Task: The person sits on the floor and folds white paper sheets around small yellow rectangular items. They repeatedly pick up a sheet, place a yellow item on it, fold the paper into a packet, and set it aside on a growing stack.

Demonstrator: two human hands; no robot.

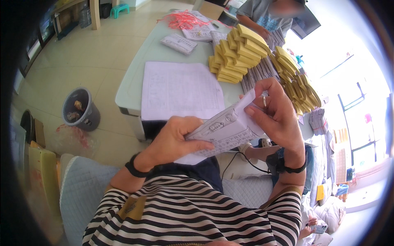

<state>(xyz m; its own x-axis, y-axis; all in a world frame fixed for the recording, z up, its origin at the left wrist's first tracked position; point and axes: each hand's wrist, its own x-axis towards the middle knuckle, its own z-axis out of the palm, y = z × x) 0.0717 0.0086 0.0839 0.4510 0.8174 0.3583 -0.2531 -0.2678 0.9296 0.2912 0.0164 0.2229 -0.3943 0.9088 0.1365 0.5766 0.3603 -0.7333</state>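
Between my hands, above my lap, is a folded white paper packet (226, 127) printed with black drawings and columns of characters. My left hand (177, 143) grips its near left end, thumb on top. My right hand (275, 113), with a ring on one finger, pinches the paper at the packet's far right end. Beyond them, a stack of large printed paper sheets (181, 89) lies at the table's near edge. Yellow paper bundles (237, 55) are piled crosswise to its right, beside a row of grey printed packets (261, 72).
The glass-topped table (132, 77) also bears a flat printed packet (178, 44) and tangled pink ribbon (186, 21). More yellow bundles (297, 83) stand at the right. A person (264, 23) handles packets across the table. A grey bin (81, 109) stands on the floor at left.
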